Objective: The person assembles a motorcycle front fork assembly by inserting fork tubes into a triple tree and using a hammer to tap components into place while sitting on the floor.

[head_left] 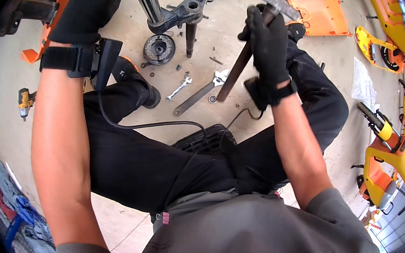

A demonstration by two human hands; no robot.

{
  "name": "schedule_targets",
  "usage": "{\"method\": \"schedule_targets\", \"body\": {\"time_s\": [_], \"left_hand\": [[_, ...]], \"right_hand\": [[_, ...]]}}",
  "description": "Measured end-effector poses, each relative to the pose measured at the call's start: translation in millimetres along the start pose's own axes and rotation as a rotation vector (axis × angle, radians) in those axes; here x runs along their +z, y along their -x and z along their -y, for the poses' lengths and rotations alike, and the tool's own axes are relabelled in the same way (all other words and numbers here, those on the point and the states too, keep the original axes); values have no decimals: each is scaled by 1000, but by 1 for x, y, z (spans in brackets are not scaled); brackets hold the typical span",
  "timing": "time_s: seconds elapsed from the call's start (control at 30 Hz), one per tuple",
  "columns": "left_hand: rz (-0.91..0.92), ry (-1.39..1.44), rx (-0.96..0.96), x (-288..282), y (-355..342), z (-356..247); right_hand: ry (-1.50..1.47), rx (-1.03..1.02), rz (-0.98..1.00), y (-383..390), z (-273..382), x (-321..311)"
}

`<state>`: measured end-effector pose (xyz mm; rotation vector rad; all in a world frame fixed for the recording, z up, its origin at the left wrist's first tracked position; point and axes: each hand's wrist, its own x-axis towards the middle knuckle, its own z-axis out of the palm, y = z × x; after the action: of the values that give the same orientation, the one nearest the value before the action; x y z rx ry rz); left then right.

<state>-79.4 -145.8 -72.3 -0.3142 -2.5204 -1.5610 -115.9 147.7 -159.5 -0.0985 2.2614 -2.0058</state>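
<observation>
Right hand, in a black glove, is closed tight around the handle of a hammer, gripping it high, near the head. The hammer's long axis runs from near-left to far-right: the dark, smooth handle slants down toward the wrenches on the floor, and the grey metal head sits at the far end, just right of the fingers. Left of that head stands the fork assembly, dark steel tubes clamped in a cast bracket, with a round hub lying on the concrete beside it. The right hand is the nearer one to the bracket's right side.

Left hand, also gloved in black, reaches to the far left of the fork; whether it grips anything I cannot tell, since its fingers run out of view at the top edge. A strap and a cable wrap that wrist. Glossy orange and yellow plastic panels lie scattered on the right.
</observation>
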Motion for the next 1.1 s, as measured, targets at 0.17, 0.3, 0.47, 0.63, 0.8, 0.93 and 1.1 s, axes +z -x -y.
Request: {"method": "schedule_targets", "body": {"time_s": [0.17,0.3,0.47,0.63,0.8,0.93,1.1], "left_hand": [[37,97,-21,4,-5,-4],[-38,222,-73,12,-10,4],[-179,-126,123,8,-14,4],[-144,28,-26,3,-16,2],[-148,-80,98,-2,-18,11],[-166,212,-44,-9,-25,22],[-310,38,-10,-1,-20,21]], "right_hand": [[-115,-64,104,63,9,8],[-46,6,237,62,-15,15],[-36,-54,246,38,-9,29],[141,-122,295,8,-31,38],[259,-276,332,-16,-36,43],[438,-330,386,-32,-42,45],[417,-613,359,-48,-42,51]]}}
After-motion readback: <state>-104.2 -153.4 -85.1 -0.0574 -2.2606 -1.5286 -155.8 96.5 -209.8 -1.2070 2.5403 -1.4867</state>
